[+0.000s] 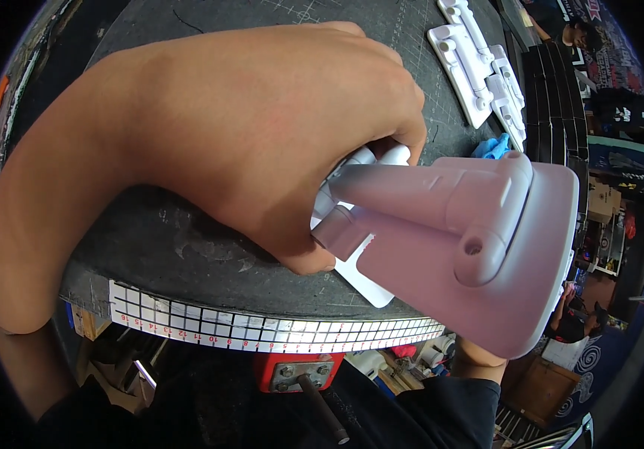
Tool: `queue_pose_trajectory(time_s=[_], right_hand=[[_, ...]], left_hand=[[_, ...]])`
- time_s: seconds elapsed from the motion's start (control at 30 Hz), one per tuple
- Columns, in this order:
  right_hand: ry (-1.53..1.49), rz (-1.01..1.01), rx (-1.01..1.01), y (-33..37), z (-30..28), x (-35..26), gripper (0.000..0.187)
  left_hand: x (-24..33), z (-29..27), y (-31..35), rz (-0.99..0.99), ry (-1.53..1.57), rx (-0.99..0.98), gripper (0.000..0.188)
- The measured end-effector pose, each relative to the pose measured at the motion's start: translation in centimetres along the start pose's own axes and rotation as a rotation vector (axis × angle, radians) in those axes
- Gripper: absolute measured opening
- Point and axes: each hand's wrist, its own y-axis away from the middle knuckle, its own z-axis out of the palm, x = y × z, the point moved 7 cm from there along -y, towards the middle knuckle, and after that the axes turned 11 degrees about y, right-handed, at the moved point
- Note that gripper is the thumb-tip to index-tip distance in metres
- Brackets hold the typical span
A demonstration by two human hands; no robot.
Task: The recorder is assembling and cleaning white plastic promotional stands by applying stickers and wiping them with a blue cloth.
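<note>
A large pale plastic bracket-like part (pixel 434 254), flat with a raised tube and a round boss with a hole, is tilted up close in front of me. My left hand (pixel 284 127) reaches over from the left, its fingers curled round the part's narrow, jointed end. The thumb presses at the near side of that end, while the fingertips are mostly out of sight. Below it, a white flat edge (pixel 367 284) shows against the tabletop. Only the wrist of my right hand (pixel 479 355) appears, under the part's near right corner; its fingers are hidden behind the part.
Several similar white plastic parts (pixel 475 71) lie at the far right of the dark worktable (pixel 180 247), with a blue crumpled cloth (pixel 492 147) near them. A gridded ruler strip (pixel 262 333) runs along the near edge, above a red clamp (pixel 296 372). Other people are at the right.
</note>
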Motion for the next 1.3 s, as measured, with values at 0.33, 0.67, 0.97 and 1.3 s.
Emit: queue_pose_trajectory(time_s=[0.33, 0.67, 0.97, 1.3], right_hand=[[0.015, -0.034, 0.004, 0.1, 0.6, -0.1, 0.046], [-0.014, -0.016, 0.018, 0.6, 1.6, 0.3, 0.039], [-0.035, 0.001, 0.019, 0.7, 1.8, 0.5, 0.033], [-0.297, 0.22, -0.002, -1.2, -0.4, 1.2, 0.026]], left_hand=[[-0.8, 0.3, 0.2, -0.117, 0.02, -0.061, 0.066], [1.3, -0.1, -0.1, 0.013, -0.062, 0.047, 0.065], [0.7, 0.0, -0.5, -0.045, -0.055, -0.018, 0.063], [0.4, -0.6, 1.2, 0.124, 0.011, 0.139, 0.054]])
